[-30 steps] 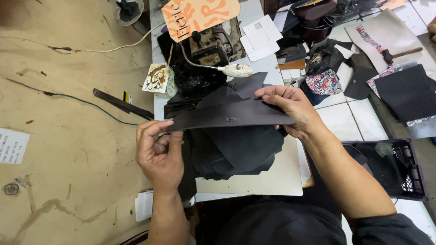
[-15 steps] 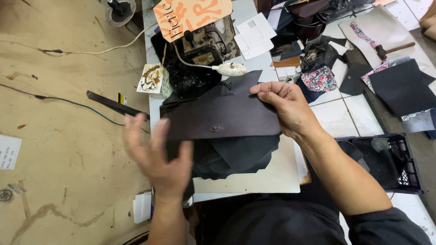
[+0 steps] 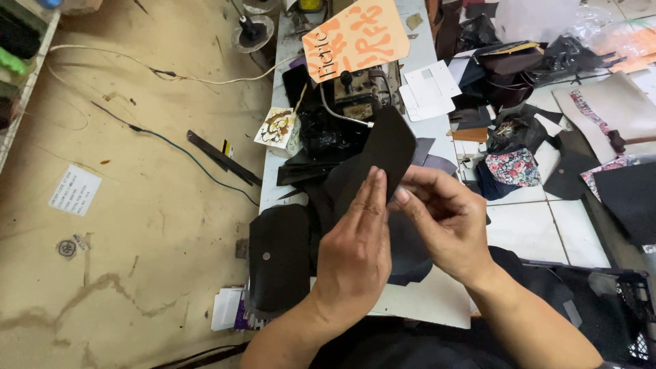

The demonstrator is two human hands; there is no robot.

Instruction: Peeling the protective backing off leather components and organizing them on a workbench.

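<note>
Left hand (image 3: 355, 249), centre frame: fingers straight and pressed together, flat against the near face of a dark leather piece (image 3: 379, 160). Right hand (image 3: 444, 219), just beside it: thumb and fingers curled, pinching the piece's right edge. The piece stands tilted upward between both hands, matte black-brown, rounded top corner, above the white worktable (image 3: 424, 301).

Lower left of the hands: a dark flap panel (image 3: 279, 256) with one small snap stud lies flat. Top centre: orange card sign (image 3: 355, 37), irregular shape, white markings. Left of centre: small cream label (image 3: 277, 128) with brown motif. Far left floor: white paper slip (image 3: 74, 189).

The dark machine (image 3: 355, 92) under the sign is mostly covered; the black crate (image 3: 625, 307) is cut off at lower right.
</note>
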